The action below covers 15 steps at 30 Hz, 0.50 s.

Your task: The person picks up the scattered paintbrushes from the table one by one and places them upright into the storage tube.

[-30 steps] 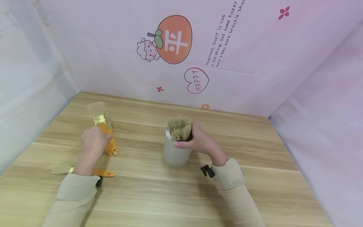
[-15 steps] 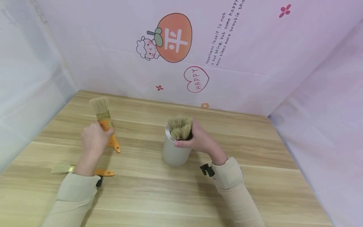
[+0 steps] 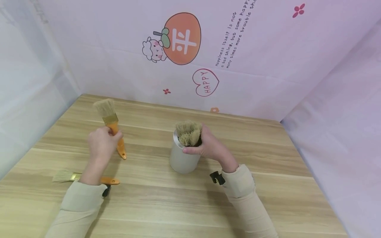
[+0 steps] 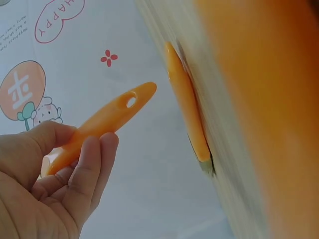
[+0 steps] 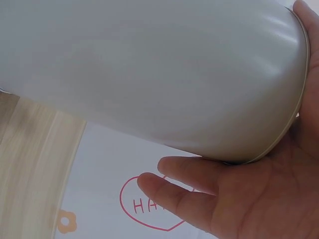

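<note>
On the wooden table, some brushes already stand in the gray cup that the right hand holds by its rim, the left hand grips an orange paintbrush up in the air, and one more paintbrush lies flat waiting.

**Layout around the two grips**

Left hand wrapped round the orange-handled flat paintbrush with pale bristles: bristles up and beyond the grip, handle tip below it and to its right. Nearer than that grip, flat on the light wooden table, a second orange-handled paintbrush, partly under the left forearm, bristles pointing left. Well to the right of that grip, upright on the table, the grey metal cylindrical pot, with a bundle of bristly brush heads inside. Right hand at the pot's right rim, bristles just left of the grip. Beyond both, the pink printed backdrop.
</note>
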Each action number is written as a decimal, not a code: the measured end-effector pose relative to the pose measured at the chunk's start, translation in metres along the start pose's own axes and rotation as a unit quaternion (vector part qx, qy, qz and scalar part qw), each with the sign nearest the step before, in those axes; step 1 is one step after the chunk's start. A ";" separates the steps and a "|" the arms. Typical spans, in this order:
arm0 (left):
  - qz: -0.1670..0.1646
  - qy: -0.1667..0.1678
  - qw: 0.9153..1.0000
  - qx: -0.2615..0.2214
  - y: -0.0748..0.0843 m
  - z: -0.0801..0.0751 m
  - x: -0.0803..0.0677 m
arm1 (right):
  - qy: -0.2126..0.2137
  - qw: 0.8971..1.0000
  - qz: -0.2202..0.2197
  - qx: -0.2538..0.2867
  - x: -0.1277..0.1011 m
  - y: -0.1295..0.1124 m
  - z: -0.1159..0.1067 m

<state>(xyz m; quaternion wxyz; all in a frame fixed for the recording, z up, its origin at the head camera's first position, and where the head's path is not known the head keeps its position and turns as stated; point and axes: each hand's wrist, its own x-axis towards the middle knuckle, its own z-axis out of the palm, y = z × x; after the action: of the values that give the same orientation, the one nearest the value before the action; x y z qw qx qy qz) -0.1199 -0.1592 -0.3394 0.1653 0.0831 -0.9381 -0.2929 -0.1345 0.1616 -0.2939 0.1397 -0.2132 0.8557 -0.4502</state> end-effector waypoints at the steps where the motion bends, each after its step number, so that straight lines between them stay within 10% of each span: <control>1: 0.002 -0.001 1.000 -0.004 0.001 -0.001 0.000 | 0.001 1.000 -0.001 -0.001 0.000 -0.001 0.000; 15: 0.026 -0.030 0.999 -0.016 0.017 0.005 -0.004 | 0.004 1.000 -0.018 -0.007 -0.002 -0.003 0.000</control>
<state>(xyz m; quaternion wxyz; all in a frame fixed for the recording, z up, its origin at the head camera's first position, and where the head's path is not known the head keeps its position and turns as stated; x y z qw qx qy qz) -0.1187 -0.1420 -0.3345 0.1462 0.0468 -0.9396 -0.3059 -0.1323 0.1610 -0.2915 0.1264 -0.2281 0.8554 -0.4475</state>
